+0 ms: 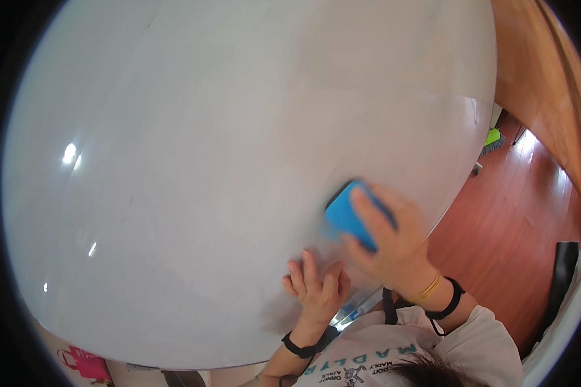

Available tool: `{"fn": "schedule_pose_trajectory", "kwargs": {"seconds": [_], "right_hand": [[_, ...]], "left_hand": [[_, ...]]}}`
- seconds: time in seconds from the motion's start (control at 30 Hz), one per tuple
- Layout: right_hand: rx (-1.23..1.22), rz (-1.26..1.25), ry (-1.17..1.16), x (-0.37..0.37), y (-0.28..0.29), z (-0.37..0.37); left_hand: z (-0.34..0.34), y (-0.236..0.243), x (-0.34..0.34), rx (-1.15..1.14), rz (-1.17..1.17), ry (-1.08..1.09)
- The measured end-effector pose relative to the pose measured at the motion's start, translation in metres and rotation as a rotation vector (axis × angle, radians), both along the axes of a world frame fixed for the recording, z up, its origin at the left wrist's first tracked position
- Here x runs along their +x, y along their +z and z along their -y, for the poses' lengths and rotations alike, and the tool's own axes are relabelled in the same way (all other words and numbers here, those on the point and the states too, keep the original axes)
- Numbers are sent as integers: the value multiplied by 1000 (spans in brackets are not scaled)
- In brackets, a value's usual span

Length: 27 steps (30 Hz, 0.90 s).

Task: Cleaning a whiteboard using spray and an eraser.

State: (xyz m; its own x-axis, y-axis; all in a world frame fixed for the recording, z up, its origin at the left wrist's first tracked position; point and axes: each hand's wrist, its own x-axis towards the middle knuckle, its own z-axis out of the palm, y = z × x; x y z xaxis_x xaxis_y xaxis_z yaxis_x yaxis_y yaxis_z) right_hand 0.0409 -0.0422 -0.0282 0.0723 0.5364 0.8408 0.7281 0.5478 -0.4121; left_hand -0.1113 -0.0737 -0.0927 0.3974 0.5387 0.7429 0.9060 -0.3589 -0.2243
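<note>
A large glossy whiteboard (174, 161) fills most of the head view, with faint smudges and a few small marks on it. My right hand (387, 245) is closed round a blue rectangular eraser (352, 216) with a dark pad, held on or just over the board's lower right part; the hand is slightly blurred. Lower and to the left, my left hand (313, 287) has its fingers apart, tips on the board and nothing in them. Below the hands, near the board's lower edge, is a shiny tray (348, 313) with small items I cannot make out.
At the right are a wooden surface (539, 77), a reddish wooden floor (484, 219), a green-and-grey brush (492, 140) behind the board's edge and a dark long object (561, 271) beside pale material. A pink bag (87, 364) sits at the lower left.
</note>
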Motion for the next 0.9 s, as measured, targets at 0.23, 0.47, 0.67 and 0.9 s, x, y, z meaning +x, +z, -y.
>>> {"fn": "schedule_pose_trajectory", "kwargs": {"seconds": [0.23, 0.47, 0.67, 0.9], "right_hand": [[30, -5, -86, 4, 1, -3], [50, -44, 8, -3, -1, -2], [-23, -71, 64, -19, -3, 8], [11, -204, -61, -3, -1, -8]], "left_hand": [[-2, -3, 2, -4, 2, -9], [1, -3, -1, -19, 2, 0], [3, -4, -6, -57, -29, 21], [-1, 0, -4, -13, -39, -43]]}}
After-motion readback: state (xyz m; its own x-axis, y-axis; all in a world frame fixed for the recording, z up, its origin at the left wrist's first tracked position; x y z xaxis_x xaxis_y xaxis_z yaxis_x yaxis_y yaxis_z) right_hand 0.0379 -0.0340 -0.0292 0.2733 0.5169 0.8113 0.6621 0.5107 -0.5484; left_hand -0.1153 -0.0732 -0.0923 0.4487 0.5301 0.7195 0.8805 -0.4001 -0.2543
